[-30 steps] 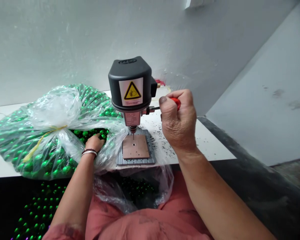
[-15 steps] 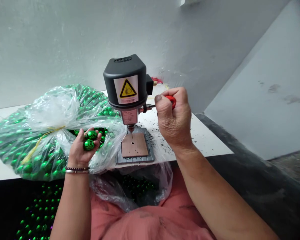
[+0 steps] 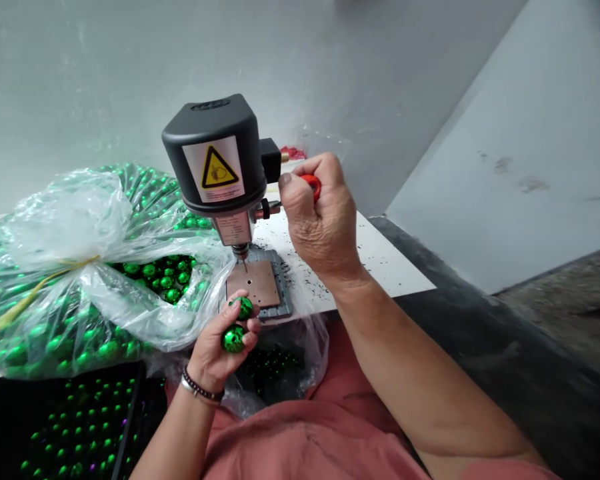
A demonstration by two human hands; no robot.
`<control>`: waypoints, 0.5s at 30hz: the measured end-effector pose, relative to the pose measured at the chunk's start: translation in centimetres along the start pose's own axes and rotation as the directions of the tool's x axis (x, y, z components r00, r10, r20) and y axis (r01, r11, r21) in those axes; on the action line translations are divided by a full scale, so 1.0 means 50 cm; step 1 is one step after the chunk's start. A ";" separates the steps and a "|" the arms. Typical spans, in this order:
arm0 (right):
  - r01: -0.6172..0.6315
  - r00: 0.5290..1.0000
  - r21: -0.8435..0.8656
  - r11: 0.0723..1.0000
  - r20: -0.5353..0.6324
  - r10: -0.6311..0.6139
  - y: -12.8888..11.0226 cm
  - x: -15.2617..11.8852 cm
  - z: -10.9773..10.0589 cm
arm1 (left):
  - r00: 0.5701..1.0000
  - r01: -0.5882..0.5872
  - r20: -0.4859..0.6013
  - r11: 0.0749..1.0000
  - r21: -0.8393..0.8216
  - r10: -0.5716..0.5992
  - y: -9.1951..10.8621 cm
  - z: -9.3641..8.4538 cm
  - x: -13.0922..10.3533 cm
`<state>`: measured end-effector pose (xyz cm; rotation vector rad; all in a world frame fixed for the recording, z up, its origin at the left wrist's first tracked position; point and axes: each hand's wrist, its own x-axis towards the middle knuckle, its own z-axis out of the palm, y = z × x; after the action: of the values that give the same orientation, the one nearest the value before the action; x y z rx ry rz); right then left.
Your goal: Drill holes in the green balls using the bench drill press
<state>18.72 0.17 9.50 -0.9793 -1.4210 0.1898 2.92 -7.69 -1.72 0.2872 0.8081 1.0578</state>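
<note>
Two shiny green balls [image 3: 233, 339] rest in my left hand [image 3: 217, 350], the fingers curled round them. That hand is just in front of the drill press [image 3: 215, 160], near the front edge of its brown base board [image 3: 260, 283], which has a small dark hole. Above the board hangs the thin drill bit [image 3: 245, 265], apart from it. My right hand [image 3: 323, 223] is closed round the red knob [image 3: 313, 188] of the press lever, on the right of the machine.
A large clear plastic bag [image 3: 80, 220] full of green balls lies on the left, torn open near the press. Dark shavings litter the white table [image 3: 375, 260]. Over my lap hangs an open plastic bag [image 3: 315, 353] with green balls, and more green balls [image 3: 80, 427] are at lower left.
My left hand has moved from the bag's opening rightward and down to the front of the press, carrying two green balls. My right hand stays on the red knob. The view has shifted.
</note>
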 end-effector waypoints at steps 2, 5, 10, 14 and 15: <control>-0.002 1.000 -0.010 1.000 0.003 0.002 0.000 0.001 0.000 | 0.999 -0.032 -0.029 0.999 -0.039 0.031 -0.001 -0.004 0.010; -0.007 1.000 -0.022 1.000 0.002 0.007 0.001 -0.001 0.000 | 0.990 -0.086 -0.110 0.996 0.001 0.086 0.013 -0.002 0.012; -0.002 1.000 -0.025 1.000 0.015 0.002 0.004 -0.003 0.000 | 0.973 -0.120 -0.161 0.956 0.266 0.167 0.043 0.000 0.013; 0.014 1.000 -0.035 0.999 0.015 -0.013 0.006 -0.002 0.001 | 0.922 -0.187 -0.166 0.776 0.602 0.351 0.056 -0.009 0.036; 0.018 1.000 -0.037 0.999 0.012 -0.018 0.006 0.000 0.001 | 0.907 -0.194 -0.146 0.699 0.688 0.396 0.059 -0.012 0.045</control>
<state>18.78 0.38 9.31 -0.9969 -1.4477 0.1560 1.06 -4.43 -1.46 0.9204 1.4387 1.0950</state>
